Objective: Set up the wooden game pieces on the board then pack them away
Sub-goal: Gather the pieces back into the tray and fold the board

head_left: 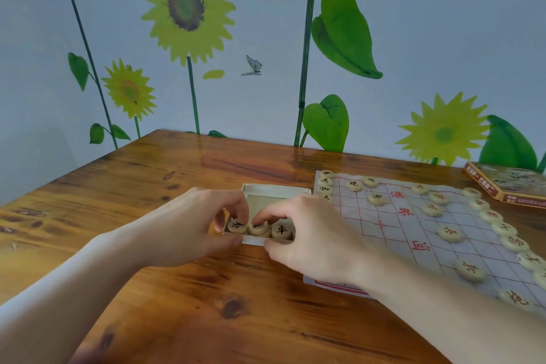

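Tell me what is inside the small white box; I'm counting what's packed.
The white box shows three wooden pieces along its near edge. The left hand and right hand cover part of it, so more may be hidden.

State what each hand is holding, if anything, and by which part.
Both hands work at the open box. The left hand fingers the leftmost piece, the right hand the middle piece, at their top edges; a firm hold cannot be told.

Glossy knotted wooden table (177,289), pale smooth wooden pieces (449,233), matt paper board (393,233).
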